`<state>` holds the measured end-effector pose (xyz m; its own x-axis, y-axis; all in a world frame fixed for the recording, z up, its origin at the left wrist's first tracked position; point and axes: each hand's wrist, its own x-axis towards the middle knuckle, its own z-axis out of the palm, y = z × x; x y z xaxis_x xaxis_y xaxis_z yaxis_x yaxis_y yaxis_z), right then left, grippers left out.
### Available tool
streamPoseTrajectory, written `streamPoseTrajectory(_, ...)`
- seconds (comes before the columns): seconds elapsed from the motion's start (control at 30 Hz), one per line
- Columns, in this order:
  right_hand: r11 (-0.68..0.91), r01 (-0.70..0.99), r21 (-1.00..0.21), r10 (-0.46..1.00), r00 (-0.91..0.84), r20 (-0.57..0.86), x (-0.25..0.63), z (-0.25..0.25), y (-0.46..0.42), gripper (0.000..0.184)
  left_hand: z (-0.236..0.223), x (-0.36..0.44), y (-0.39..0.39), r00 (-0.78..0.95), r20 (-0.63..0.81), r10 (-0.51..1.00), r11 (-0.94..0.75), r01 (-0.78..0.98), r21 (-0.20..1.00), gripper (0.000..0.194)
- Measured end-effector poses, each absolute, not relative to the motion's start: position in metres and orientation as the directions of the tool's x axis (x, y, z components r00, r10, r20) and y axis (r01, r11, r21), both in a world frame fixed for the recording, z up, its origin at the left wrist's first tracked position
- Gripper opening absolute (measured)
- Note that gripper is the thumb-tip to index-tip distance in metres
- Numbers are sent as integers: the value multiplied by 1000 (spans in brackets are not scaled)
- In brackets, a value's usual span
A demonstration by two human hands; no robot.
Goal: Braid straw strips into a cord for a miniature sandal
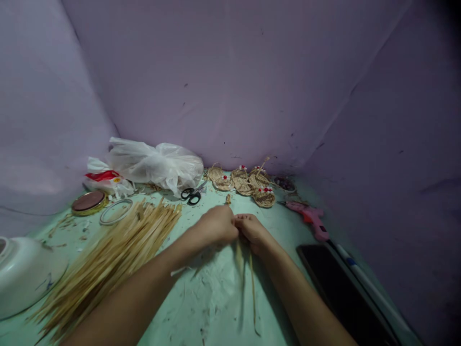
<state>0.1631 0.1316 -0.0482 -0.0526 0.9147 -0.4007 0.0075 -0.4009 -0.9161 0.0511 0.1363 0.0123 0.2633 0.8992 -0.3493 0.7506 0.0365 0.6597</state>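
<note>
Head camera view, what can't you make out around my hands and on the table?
Head view, left hand: most fingers hidden behind the back of the hand.
Head view, pale strand: its lower end is smeared by blur.
Head view, white plastic bag: contents veiled by the cloudy plastic.
Head view, white vessel: cut off by the left edge.

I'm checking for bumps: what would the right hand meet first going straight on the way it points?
The right hand would most likely meet the left hand first, just ahead of it; whether they already touch is hard to tell from this view.
</note>
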Motion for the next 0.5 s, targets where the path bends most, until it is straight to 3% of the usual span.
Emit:
streamPoseTrajectory(0.07, -409, 13, -912, 910, -62, -409, 164, -46, 131, 10, 15, 41, 150, 198, -373, 906, 137, 698, 703, 14)
streamPoseTrajectory(0.17, -402, -2, -916, 913, -75, -401, 165, -43, 130, 13, 10, 32, 161, 135, -487, 863, 372, 483, 793, 15)
streamPoseTrajectory(0.3, -357, 7, -934, 927, -123, -355, 166, -43, 130, 10, -15, 37, 158, 329, -631, 703, 559, 293, 776, 12)
streamPoseTrajectory(0.4, -310, 137, -941, 938, -116, -326, 170, -47, 133, 12, -28, 44, 153, 315, -635, 705, 573, 275, 772, 10)
streamPoseTrajectory(0.5, -170, 304, -938, 963, -149, -223, 176, -51, 137, 11, -29, 49, 149, 224, -571, 790, 482, 351, 803, 10)
